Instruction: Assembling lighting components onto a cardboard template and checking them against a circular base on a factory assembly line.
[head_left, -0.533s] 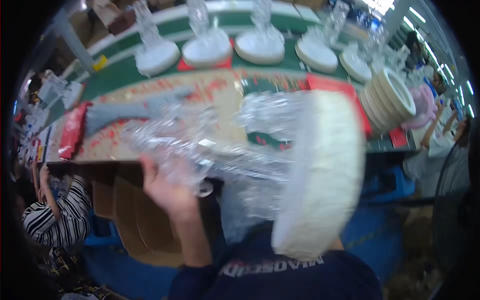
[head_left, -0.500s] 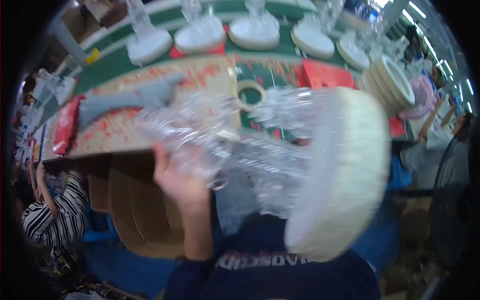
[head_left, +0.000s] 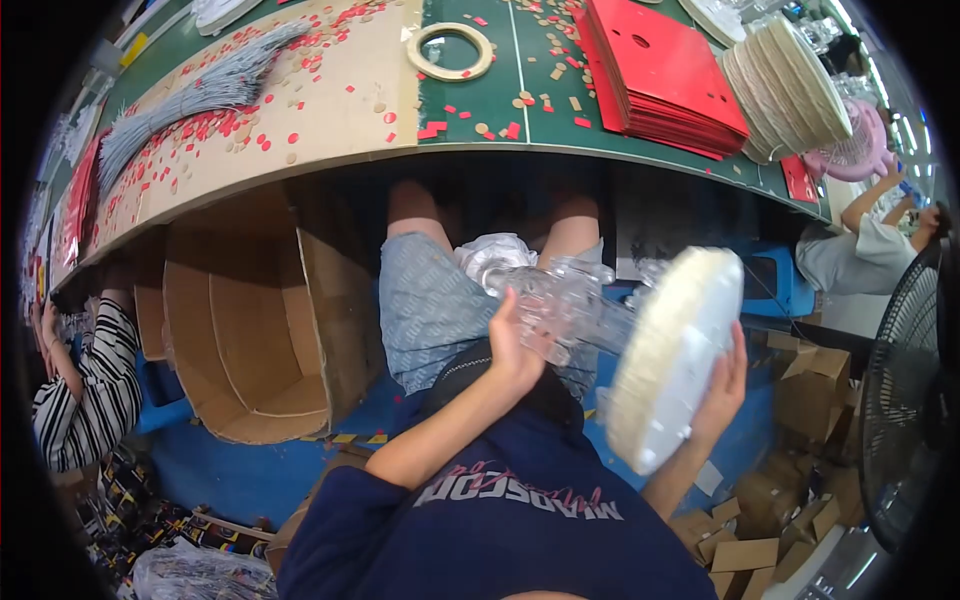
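Over my lap I hold a clear plastic ornamental stand [head_left: 570, 308] lying on its side, with a round white base [head_left: 690, 375] at its right end. The base's edge has a cream, textured band. My left hand [head_left: 518, 345] is closed around the transparent column. At the base's outer side, my right hand [head_left: 722, 388] grips its rim from the right; part of that hand is hidden behind the base. A crumpled white thing [head_left: 497, 250] shows between my knees, beyond the column's end.
On the green table lie a tape roll [head_left: 449, 52], grey wire ties [head_left: 200, 95], a stack of red sheets [head_left: 665, 75] and a cream cord spool [head_left: 785, 90]. An open cardboard box [head_left: 250, 320] stands left below, a black fan [head_left: 900, 400] right. A person in stripes [head_left: 95, 390] sits left.
The stand has come down from over the table edge to my lap, and its base now faces more to the right. My right hand has come into sight on the base.
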